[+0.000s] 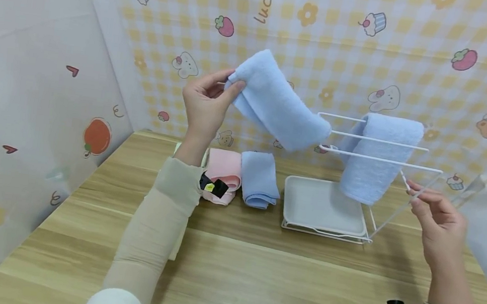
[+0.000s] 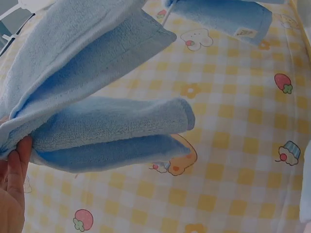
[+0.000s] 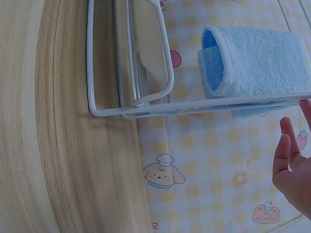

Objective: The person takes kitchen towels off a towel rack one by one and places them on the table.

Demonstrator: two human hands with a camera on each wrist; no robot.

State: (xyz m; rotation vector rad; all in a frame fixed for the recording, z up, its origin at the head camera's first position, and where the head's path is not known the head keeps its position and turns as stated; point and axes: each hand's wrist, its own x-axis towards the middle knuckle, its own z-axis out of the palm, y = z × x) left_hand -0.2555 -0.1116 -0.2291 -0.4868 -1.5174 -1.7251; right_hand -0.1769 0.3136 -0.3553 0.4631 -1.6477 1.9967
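My left hand (image 1: 205,104) pinches one end of a light blue towel (image 1: 277,100) between thumb and fingers. The towel slants down to the right, its far end overlapping the left tips of the white wire rack's bars (image 1: 388,161). In the left wrist view its folded layers (image 2: 112,124) spread apart from the grip. My right hand (image 1: 445,237) holds the rack's side wire with its fingertips. A second light blue towel (image 1: 377,181) hangs folded over the bars, and the right wrist view shows this towel (image 3: 267,60) beside the right fingers.
A pale grey tray (image 1: 323,205) sits in the rack's base. Left of it lie a folded blue towel (image 1: 260,174) and a folded pink towel (image 1: 224,162); something pale yellow is partly hidden behind the left arm. A patterned checked curtain (image 1: 262,32) stands behind the wooden table (image 1: 254,285).
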